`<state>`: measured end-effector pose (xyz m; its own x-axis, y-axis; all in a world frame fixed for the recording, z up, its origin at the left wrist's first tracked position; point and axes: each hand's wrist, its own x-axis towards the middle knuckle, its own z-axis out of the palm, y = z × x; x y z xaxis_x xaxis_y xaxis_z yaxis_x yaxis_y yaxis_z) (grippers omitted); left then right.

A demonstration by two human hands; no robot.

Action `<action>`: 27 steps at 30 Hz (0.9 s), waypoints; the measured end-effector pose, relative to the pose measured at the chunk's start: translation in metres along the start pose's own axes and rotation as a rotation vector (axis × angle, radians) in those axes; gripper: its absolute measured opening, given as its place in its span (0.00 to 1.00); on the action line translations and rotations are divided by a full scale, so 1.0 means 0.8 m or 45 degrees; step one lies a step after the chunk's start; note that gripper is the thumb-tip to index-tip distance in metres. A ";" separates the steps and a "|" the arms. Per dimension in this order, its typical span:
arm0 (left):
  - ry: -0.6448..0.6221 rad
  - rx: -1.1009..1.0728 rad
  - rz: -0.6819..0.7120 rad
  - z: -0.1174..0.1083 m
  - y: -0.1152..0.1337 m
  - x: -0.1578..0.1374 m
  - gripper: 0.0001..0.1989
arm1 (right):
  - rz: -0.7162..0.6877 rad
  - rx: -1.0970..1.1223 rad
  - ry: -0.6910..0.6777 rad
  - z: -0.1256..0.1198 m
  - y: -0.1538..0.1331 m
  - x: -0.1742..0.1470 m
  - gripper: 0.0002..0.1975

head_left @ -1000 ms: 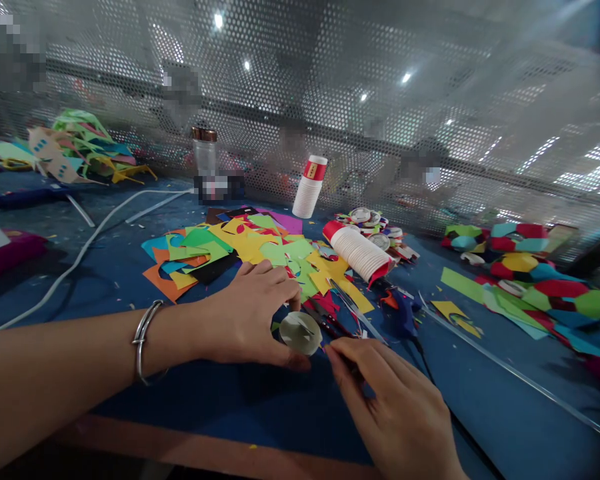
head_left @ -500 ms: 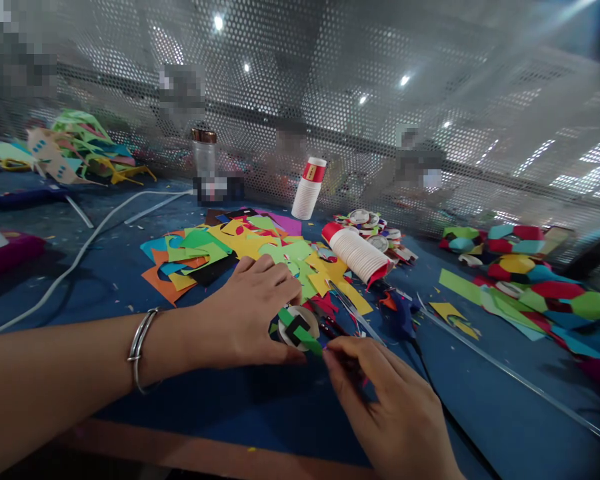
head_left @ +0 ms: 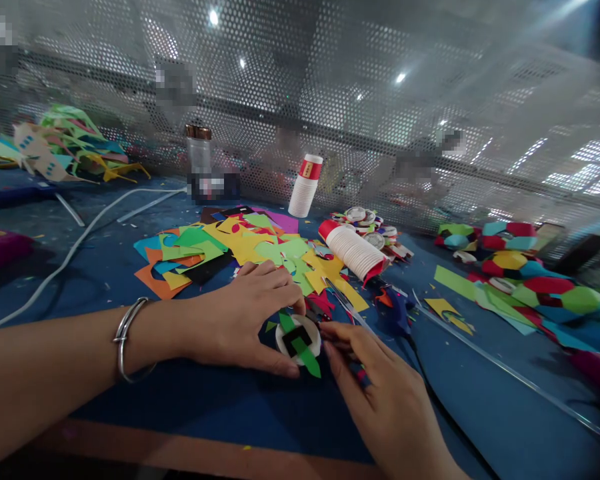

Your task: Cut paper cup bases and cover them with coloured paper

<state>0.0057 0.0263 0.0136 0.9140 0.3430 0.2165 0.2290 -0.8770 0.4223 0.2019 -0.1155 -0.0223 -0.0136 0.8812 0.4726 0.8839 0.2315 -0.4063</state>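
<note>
As the green strip slants near-right, left hand half-cups its disc, right hand's hold unclear.

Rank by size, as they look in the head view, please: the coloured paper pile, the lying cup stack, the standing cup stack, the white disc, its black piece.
Coloured paper pile
Lying cup stack
Standing cup stack and white disc: too close to rank, the disc being nearer the camera
Black piece

A white cable curves near a jar.
</note>
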 end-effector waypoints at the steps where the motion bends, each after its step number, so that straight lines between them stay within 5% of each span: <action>1: -0.008 -0.013 0.002 -0.001 0.001 0.001 0.29 | -0.002 0.006 -0.005 0.000 0.000 0.000 0.09; 9: 0.119 0.013 -0.221 -0.007 -0.018 0.005 0.31 | -0.006 0.004 0.030 -0.001 -0.001 -0.003 0.08; 16: 0.196 0.475 -0.305 -0.006 -0.058 0.002 0.31 | -0.034 -0.082 0.054 -0.006 0.001 -0.014 0.12; 27: 0.165 0.844 -0.335 -0.009 -0.066 -0.007 0.38 | 0.089 -0.476 0.157 -0.053 0.057 -0.078 0.11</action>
<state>-0.0135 0.0729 -0.0034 0.7629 0.5721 0.3011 0.6286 -0.7653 -0.1387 0.2629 -0.1770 -0.0373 0.0888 0.8282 0.5533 0.9902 -0.0134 -0.1388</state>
